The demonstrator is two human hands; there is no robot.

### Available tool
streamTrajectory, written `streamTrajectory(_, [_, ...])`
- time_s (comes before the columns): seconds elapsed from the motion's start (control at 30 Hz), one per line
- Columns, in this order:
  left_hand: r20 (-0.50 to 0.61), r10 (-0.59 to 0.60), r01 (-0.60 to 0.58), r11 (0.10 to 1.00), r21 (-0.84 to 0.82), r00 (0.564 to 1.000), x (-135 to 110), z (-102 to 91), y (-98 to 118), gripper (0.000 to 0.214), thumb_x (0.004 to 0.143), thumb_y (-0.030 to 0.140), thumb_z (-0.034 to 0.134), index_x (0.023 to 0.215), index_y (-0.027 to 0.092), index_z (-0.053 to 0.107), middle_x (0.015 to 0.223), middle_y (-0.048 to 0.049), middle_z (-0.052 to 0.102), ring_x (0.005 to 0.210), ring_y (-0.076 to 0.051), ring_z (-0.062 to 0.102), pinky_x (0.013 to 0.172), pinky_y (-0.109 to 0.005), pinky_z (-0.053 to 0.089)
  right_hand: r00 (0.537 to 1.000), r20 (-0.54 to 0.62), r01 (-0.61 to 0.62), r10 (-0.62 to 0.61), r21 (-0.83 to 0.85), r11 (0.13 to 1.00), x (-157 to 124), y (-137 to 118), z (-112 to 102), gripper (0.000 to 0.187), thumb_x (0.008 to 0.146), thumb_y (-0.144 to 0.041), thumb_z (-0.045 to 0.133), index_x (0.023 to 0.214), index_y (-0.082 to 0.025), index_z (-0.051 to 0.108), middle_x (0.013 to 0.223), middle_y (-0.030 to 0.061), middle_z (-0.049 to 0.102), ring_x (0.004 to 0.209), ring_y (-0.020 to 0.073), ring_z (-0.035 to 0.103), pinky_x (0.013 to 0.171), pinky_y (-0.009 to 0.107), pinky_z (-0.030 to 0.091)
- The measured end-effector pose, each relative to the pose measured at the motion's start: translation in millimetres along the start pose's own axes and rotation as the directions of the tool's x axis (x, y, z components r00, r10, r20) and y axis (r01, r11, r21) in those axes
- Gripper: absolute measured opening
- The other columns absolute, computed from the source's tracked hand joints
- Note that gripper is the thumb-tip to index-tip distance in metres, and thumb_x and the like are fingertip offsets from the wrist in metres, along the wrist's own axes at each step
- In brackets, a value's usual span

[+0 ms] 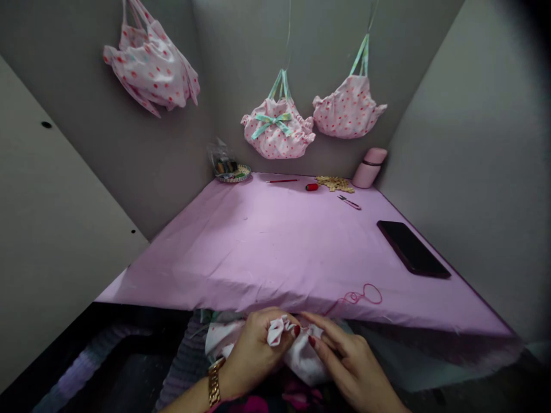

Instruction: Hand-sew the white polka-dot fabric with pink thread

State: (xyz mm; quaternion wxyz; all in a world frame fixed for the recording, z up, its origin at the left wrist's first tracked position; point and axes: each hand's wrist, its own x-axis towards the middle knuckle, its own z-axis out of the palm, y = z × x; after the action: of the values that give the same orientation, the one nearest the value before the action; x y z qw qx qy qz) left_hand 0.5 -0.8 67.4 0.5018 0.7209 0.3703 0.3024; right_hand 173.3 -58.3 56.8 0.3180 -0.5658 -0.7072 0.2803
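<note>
A white and pink dotted fabric piece (306,360) lies gathered over my lap, below the table's front edge. My left hand (269,341), with a gold watch (215,381) at the wrist, is closed round a bunched part of it. Opposite, the thumb and fingers of my right hand (346,353) pinch the same fabric near the left thumb. Whether a needle sits between those fingers I cannot make out. From close by the hands a loose pink thread (355,296) runs up and curls on the pink tablecloth (275,241).
A black phone (412,248) lies at the right. Farther back are thread snips (349,202), a red thread spool (311,187), a red pencil (282,181), a pink bottle (369,168) and a small basket (235,174). Dotted fabric bags (279,140) hang above, between grey walls.
</note>
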Motion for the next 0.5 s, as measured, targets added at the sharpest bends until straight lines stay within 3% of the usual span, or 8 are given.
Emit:
streamTrajectory(0.13, [0.013, 0.049, -0.050, 0.995, 0.081, 0.999, -0.8, -1.2, 1.7, 0.027, 0.083, 0.033, 0.046, 0.076, 0.015, 0.066, 0.070, -0.0047, 0.063, 0.064, -0.014, 0.055, 0.060, -0.022, 0.039, 1.000, 0.024, -0.005, 0.003, 0.082, 0.997, 2.8, -3.6, -0.5, 0.027, 0.087, -0.028, 0.039, 0.100, -0.019, 0.061, 0.071, 0.0031, 0.065, 0.066, 0.0160, 0.061, 0.062, 0.023, 0.046])
streamTrajectory(0.4, [-0.062, -0.024, 0.031, 0.994, 0.109, 0.998, 0.0, 2.3, -3.2, 0.024, 0.080, 0.032, 0.051, 0.070, 0.014, 0.062, 0.065, -0.0037, 0.062, 0.059, -0.013, 0.053, 0.055, -0.021, 0.038, 0.999, 0.007, -0.035, 0.034, 0.118, 0.992, 2.6, -4.8, 0.0, 0.025, 0.086, -0.027, 0.040, 0.094, -0.019, 0.063, 0.073, 0.0024, 0.066, 0.063, 0.0150, 0.061, 0.058, 0.022, 0.044])
streamTrajectory(0.5, [-0.035, -0.014, 0.017, 0.996, 0.093, 0.999, -1.1, 1.5, -2.5, 0.021, 0.080, 0.029, 0.051, 0.071, 0.014, 0.063, 0.066, -0.0036, 0.062, 0.059, -0.013, 0.054, 0.055, -0.021, 0.038, 0.999, 0.009, -0.032, 0.031, 0.127, 0.991, 2.2, -5.2, 0.8, 0.025, 0.086, -0.027, 0.040, 0.093, -0.019, 0.063, 0.072, 0.0023, 0.066, 0.062, 0.0146, 0.060, 0.057, 0.021, 0.043])
